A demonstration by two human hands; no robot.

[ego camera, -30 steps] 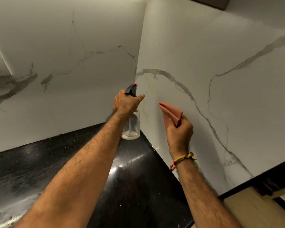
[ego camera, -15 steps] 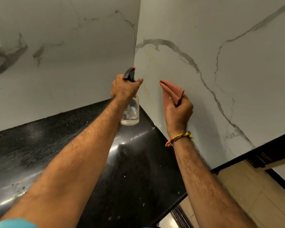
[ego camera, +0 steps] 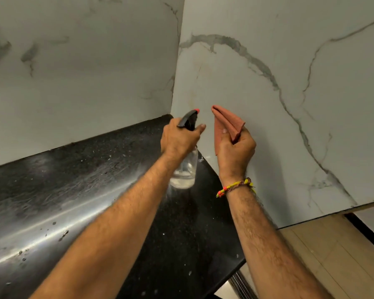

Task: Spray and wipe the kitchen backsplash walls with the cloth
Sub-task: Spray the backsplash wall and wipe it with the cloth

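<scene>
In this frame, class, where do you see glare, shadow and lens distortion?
Head view: a bright glare streak runs across the black countertop; the right forearm casts a soft shadow on the right-hand marble wall; wide-angle bending tilts the wall corner and counter edges; the spray bottle looks slightly soft.

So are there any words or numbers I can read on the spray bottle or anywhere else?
None: the spray bottle shows clear plastic with no label facing us.
None: the cloth, the marble walls and the black counter carry no writing either.

spray bottle (ego camera: 185, 171) neck hidden by left hand (ego camera: 178, 139)
</scene>
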